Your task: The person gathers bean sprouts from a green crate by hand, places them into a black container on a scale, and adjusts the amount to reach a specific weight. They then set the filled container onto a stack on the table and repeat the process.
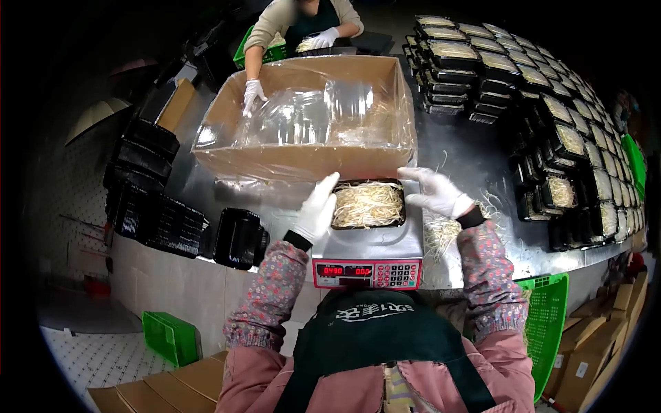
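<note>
A black tray of bean sprouts (pixel 369 205) rests on the steel pan of a red digital scale (pixel 366 272), whose lit display reads about 0.490. My left hand (pixel 317 209), in a white glove, is at the tray's left edge with its fingers extended and thumb apart. On the other side, my right hand (pixel 436 193), also gloved, has its fingers spread near the tray's upper right corner and holds nothing. Loose sprouts (pixel 441 234) lie on the steel table just right of the scale.
A plastic-lined cardboard box (pixel 310 160) stands beyond the scale, with a co-worker (pixel 303 20) behind it. Empty black trays (pixel 237 237) are at left. Packed sprout trays (pixel 451 51) are stacked at right. Green baskets (pixel 169 337) stand below the table.
</note>
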`<action>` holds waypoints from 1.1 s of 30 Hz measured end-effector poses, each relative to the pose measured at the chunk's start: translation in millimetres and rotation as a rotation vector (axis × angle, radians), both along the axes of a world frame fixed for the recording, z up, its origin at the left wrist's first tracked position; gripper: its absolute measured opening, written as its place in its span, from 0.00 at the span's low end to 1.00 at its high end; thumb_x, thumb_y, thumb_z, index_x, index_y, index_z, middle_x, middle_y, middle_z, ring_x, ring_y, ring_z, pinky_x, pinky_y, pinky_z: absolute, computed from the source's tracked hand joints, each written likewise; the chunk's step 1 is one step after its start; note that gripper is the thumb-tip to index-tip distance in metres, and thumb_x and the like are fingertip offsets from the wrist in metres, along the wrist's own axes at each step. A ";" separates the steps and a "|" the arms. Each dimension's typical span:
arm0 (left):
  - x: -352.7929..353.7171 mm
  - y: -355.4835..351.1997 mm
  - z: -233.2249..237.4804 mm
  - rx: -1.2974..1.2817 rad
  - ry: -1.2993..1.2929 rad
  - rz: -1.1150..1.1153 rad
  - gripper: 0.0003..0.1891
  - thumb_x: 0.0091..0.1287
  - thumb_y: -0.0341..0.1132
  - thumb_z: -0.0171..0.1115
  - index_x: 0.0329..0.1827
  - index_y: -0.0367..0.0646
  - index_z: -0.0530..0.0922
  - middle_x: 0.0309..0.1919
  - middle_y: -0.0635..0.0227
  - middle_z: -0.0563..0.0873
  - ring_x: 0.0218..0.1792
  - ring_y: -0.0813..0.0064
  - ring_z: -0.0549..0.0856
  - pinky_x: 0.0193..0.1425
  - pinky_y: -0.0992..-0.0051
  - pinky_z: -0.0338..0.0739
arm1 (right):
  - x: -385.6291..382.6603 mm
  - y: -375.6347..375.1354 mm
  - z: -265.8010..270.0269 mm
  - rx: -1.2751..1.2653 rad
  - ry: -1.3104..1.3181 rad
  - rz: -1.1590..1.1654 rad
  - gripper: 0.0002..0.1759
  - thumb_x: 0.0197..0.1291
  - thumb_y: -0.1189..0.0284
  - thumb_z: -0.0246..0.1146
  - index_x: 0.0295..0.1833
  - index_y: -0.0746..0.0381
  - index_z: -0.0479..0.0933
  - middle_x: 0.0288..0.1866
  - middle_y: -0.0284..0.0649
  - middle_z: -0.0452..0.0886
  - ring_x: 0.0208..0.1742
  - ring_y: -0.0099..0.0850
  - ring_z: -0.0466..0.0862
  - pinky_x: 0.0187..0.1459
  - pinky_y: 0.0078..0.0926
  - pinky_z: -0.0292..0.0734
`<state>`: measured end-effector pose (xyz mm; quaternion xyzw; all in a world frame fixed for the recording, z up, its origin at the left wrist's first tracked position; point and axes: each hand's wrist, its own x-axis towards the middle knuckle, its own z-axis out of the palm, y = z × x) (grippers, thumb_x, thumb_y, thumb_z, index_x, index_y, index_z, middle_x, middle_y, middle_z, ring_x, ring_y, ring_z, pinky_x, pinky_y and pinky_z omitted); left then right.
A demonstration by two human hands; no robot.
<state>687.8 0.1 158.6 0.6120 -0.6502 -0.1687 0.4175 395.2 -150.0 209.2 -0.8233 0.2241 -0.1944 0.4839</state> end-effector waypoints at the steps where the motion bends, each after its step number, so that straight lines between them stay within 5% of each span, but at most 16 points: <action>1: 9.4 2.8 5.6 0.002 0.056 0.037 0.23 0.75 0.29 0.51 0.73 0.36 0.68 0.68 0.49 0.75 0.72 0.57 0.72 0.76 0.66 0.64 | -14.7 -11.5 -9.2 0.039 0.004 -0.043 0.31 0.62 0.78 0.65 0.72 0.66 0.68 0.68 0.48 0.76 0.70 0.36 0.74 0.70 0.31 0.68; 4: 36.4 7.9 10.6 -0.027 0.061 0.076 0.22 0.73 0.27 0.53 0.71 0.35 0.70 0.66 0.51 0.77 0.68 0.60 0.76 0.73 0.68 0.67 | -27.0 -15.3 -9.6 0.295 0.003 -0.202 0.23 0.65 0.81 0.62 0.66 0.67 0.75 0.60 0.41 0.82 0.59 0.26 0.81 0.60 0.23 0.77; 12: -37.4 -22.3 4.5 0.050 -0.127 0.052 0.23 0.71 0.41 0.62 0.67 0.45 0.76 0.65 0.58 0.79 0.64 0.56 0.78 0.70 0.65 0.71 | 51.9 4.6 -43.5 0.221 -0.209 -0.246 0.14 0.66 0.78 0.63 0.56 0.69 0.80 0.52 0.41 0.86 0.52 0.26 0.84 0.57 0.22 0.78; 15: -40.4 -25.8 -16.6 -0.044 -0.125 0.045 0.17 0.70 0.32 0.59 0.60 0.41 0.80 0.58 0.58 0.84 0.61 0.59 0.81 0.67 0.67 0.74 | 57.4 17.8 -28.2 -0.127 -0.007 -0.241 0.10 0.68 0.76 0.62 0.51 0.68 0.83 0.48 0.39 0.87 0.49 0.25 0.85 0.54 0.23 0.79; 17: -34.9 -16.7 -8.6 0.013 0.112 0.057 0.18 0.70 0.22 0.53 0.60 0.40 0.81 0.57 0.56 0.85 0.58 0.61 0.84 0.66 0.72 0.75 | 46.6 12.4 -31.3 0.129 -0.122 -0.337 0.12 0.67 0.78 0.63 0.54 0.68 0.81 0.48 0.39 0.87 0.49 0.25 0.85 0.55 0.22 0.79; 22: -21.1 -14.0 -10.9 0.032 0.153 0.077 0.24 0.70 0.19 0.47 0.67 0.41 0.76 0.62 0.52 0.81 0.66 0.59 0.79 0.72 0.70 0.69 | 40.6 6.7 -17.5 0.405 -0.588 -0.484 0.14 0.67 0.78 0.64 0.57 0.67 0.79 0.43 0.38 0.87 0.43 0.22 0.85 0.48 0.19 0.81; 26: -23.7 -10.0 -11.2 0.080 0.100 0.039 0.21 0.72 0.23 0.49 0.68 0.40 0.75 0.63 0.52 0.80 0.67 0.60 0.77 0.72 0.69 0.69 | 89.7 38.1 -28.2 0.281 -0.703 -0.552 0.08 0.66 0.76 0.65 0.49 0.64 0.82 0.44 0.37 0.88 0.46 0.24 0.86 0.51 0.21 0.79; 30: -12.4 -0.7 -10.2 -0.026 0.137 0.107 0.21 0.74 0.25 0.49 0.69 0.37 0.73 0.64 0.52 0.79 0.67 0.59 0.77 0.73 0.69 0.67 | 76.5 40.3 -66.8 -0.411 -0.239 -0.470 0.04 0.57 0.76 0.71 0.38 0.60 0.84 0.46 0.41 0.87 0.55 0.38 0.84 0.60 0.34 0.75; 33: -1.4 12.5 -7.3 -0.043 0.119 0.091 0.24 0.72 0.29 0.54 0.71 0.32 0.68 0.70 0.47 0.72 0.72 0.53 0.70 0.77 0.64 0.61 | 46.9 32.0 -49.9 -0.298 -0.284 -0.516 0.06 0.58 0.77 0.70 0.42 0.60 0.84 0.49 0.41 0.85 0.60 0.37 0.81 0.63 0.35 0.74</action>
